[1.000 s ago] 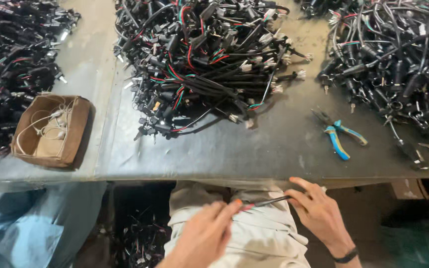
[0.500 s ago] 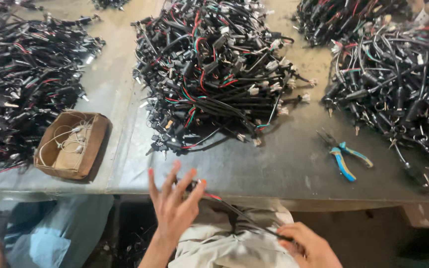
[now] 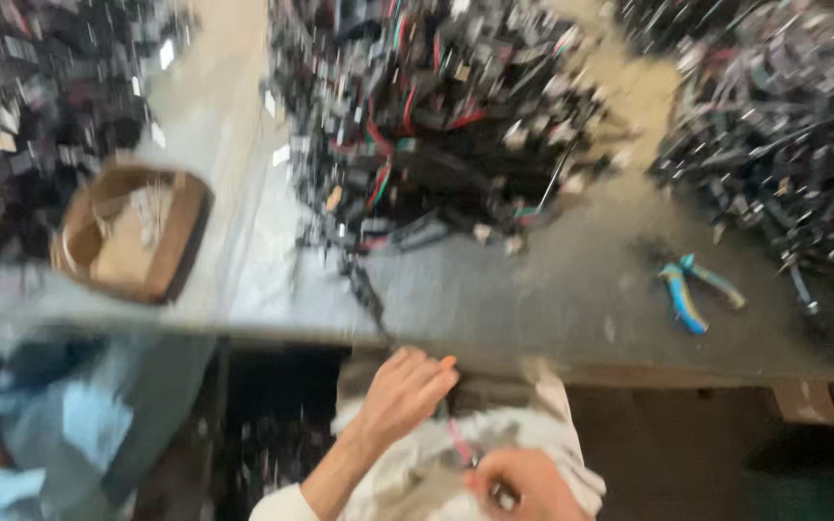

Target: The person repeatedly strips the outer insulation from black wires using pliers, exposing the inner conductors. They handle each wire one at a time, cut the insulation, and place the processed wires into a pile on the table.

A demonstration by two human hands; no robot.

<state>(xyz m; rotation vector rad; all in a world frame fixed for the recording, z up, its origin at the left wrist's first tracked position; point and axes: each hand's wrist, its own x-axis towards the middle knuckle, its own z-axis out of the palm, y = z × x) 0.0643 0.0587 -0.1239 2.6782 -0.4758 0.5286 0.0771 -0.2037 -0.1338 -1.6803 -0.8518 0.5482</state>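
Left hand point(image 3: 405, 391) loosely curled at the surface's point(image 3: 533, 299) near edge, right hand point(image 3: 523, 482) clamped on a wire point(image 3: 460, 444); next, pull it straight.

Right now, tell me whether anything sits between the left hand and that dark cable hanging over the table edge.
Nothing visible does. The left hand is just below the table edge, and the dark cable trails down off the central pile to it. The frame is blurred, so contact is unclear.

Matt grey table point(image 3: 533, 289), likely metal; brown cardboard box point(image 3: 132, 236).
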